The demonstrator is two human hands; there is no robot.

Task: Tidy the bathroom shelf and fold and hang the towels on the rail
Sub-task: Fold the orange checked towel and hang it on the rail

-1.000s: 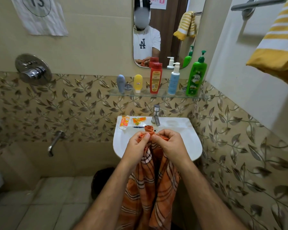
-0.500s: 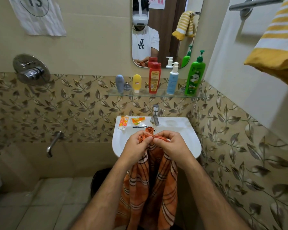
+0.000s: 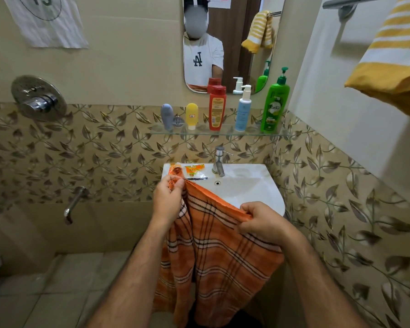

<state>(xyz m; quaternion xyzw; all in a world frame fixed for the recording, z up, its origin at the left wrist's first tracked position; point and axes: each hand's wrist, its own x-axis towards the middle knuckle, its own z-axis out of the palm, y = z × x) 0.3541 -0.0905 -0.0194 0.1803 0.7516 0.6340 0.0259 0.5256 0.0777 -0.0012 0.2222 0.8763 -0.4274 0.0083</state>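
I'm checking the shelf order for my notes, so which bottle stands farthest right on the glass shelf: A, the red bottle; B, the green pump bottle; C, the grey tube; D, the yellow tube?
B: the green pump bottle stands at the right end of the glass shelf, past the light blue pump bottle.

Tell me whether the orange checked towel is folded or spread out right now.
Partly spread, not folded. The left hand and right hand pinch the orange towel along its top edge, stretched between them; the rest hangs loose.
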